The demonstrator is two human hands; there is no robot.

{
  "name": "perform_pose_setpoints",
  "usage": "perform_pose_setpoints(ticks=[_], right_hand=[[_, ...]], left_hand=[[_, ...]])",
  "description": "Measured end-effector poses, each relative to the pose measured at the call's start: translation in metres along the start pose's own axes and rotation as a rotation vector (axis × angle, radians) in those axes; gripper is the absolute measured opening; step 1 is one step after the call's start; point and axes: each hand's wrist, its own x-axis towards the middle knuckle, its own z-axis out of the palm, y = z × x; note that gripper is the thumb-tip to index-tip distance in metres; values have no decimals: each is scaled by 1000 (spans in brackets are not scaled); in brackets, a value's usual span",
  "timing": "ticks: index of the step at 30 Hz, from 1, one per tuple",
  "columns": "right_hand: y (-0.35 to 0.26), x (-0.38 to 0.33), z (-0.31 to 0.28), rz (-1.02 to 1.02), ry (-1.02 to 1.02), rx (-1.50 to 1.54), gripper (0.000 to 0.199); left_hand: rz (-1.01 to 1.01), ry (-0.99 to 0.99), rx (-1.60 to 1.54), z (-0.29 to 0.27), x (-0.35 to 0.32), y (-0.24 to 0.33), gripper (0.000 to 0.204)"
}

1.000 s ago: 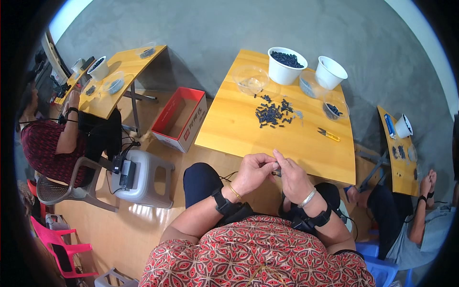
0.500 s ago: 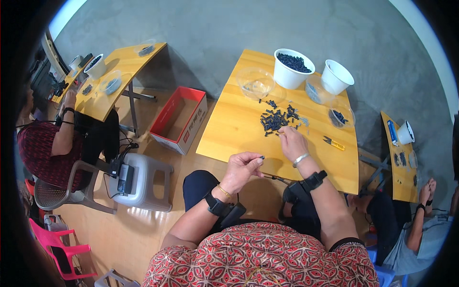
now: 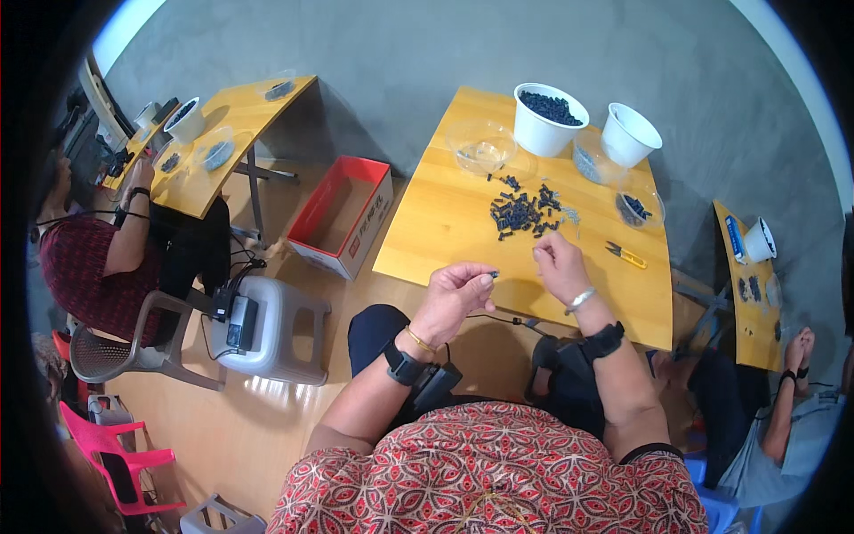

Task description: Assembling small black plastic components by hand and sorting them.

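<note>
A white tub (image 3: 549, 118) filled with small dark parts is set at the far edge of the wooden bench (image 3: 445, 231). Beside it a second white tub (image 3: 630, 134) is seen, its contents not discernible. A clear round bowl (image 3: 480, 147) stands to the left of the tubs, and a shallow clear dish (image 3: 634, 207) with a few dark parts lies to the right. A loose pile (image 3: 523, 212) of dark, short, blocky parts is spread on the bench between the bowl and the dish. Yellow-handled snips (image 3: 627, 256) lie right of the pile.

A small dark part (image 3: 494, 273) is pinched between the thumb and fingers of the left hand (image 3: 455, 294), which is held above the near edge of the bench. The right hand (image 3: 559, 260) is lowered at the near side of the pile, its fingers curled together; whether anything is gripped cannot be told. Dark bands are worn on both wrists.

The bench top is smooth, yellow wood. The floor is pale, the wall grey and rough. A red open box (image 3: 342, 214) sits on the floor to the left, near a grey stool (image 3: 271, 329). Other people are seated at similar benches at both sides.
</note>
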Motion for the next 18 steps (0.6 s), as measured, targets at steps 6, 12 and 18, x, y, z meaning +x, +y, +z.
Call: perform_pose_setpoints(ticks=[6,12,18], right_hand=[[-54,-43,-43,89,-168,754,8],[-73,-63,-50,43,-242,1060,8],[-73,-67,-47,-3,-225,1067,6]], left_hand=[[-16,-170,-68,19,-14,6,15],[17,-196,45,40,-27,10,16],[88,-172,140,50,-34,11,17]])
